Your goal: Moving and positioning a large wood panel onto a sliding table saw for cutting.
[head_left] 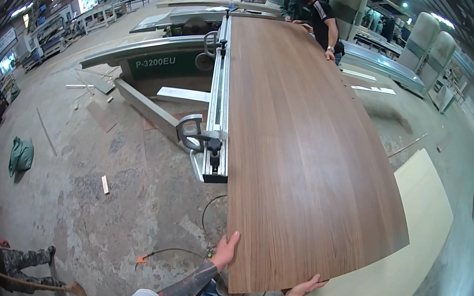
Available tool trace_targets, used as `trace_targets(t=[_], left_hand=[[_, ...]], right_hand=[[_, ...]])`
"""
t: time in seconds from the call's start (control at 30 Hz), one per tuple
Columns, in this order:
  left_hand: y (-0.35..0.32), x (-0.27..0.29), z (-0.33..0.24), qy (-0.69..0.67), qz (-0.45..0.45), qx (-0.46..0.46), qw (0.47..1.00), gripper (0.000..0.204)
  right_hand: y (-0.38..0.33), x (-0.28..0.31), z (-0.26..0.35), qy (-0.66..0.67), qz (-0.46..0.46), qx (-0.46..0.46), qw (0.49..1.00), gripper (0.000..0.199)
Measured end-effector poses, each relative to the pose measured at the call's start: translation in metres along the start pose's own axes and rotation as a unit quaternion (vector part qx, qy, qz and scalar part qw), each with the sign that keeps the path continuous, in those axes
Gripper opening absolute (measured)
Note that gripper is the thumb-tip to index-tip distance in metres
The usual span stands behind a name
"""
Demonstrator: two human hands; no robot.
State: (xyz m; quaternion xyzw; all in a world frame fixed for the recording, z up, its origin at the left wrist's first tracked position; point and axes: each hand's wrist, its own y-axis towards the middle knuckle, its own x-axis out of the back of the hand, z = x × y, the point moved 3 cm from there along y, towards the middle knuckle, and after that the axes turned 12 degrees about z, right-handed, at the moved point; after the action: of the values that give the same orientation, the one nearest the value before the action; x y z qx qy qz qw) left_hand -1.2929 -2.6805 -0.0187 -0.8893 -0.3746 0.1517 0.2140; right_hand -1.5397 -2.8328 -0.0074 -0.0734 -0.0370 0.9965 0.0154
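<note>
Brown wood-grain panel [309,145], easily the big thing here, lies lengthwise on a long green and grey machine [159,55], with its near end sticking out past it. Big cream sheet [420,208] pokes out from beneath its right side. Two people [320,27] are at the far end, one with a hand on the panel's edge. Dark green bag [21,157] on the floor, way left. Left hand [226,251] grips the left edge near the corner, right hand [303,287] holds the near edge, fingers partly hidden, and a tiny wood offcut [105,184] lies on the floor
</note>
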Motion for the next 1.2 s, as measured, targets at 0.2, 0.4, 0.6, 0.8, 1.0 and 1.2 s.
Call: trace_targets(t=[0.2,0.4,0.6,0.8,1.0,1.2], left_hand=[[0.008,0.003,0.010,0.003,0.010,-0.026,1.000,0.076],[0.014,0.005,0.014,-0.011,0.030,-0.038,0.999,0.075],[0.011,0.006,0.012,0.020,0.017,-0.012,1.000,0.076],[0.002,0.002,0.001,0.021,0.008,-0.009,1.000,0.076],[0.003,0.000,0.000,0.022,0.002,-0.025,0.999,0.072],[0.003,-0.001,0.003,-0.014,0.006,-0.028,0.999,0.070]], right_hand=[[0.003,0.002,-0.005,0.030,0.013,0.034,0.999,0.073],[-0.001,-0.001,0.007,-0.015,0.010,0.020,1.000,0.073],[-0.006,-0.005,0.020,-0.024,0.017,-0.022,0.999,0.073],[-0.010,-0.009,0.029,-0.038,0.023,-0.022,0.999,0.076],[-0.009,-0.009,0.029,-0.045,0.021,-0.018,0.999,0.079],[-0.007,-0.008,0.027,-0.058,0.015,-0.022,0.998,0.079]])
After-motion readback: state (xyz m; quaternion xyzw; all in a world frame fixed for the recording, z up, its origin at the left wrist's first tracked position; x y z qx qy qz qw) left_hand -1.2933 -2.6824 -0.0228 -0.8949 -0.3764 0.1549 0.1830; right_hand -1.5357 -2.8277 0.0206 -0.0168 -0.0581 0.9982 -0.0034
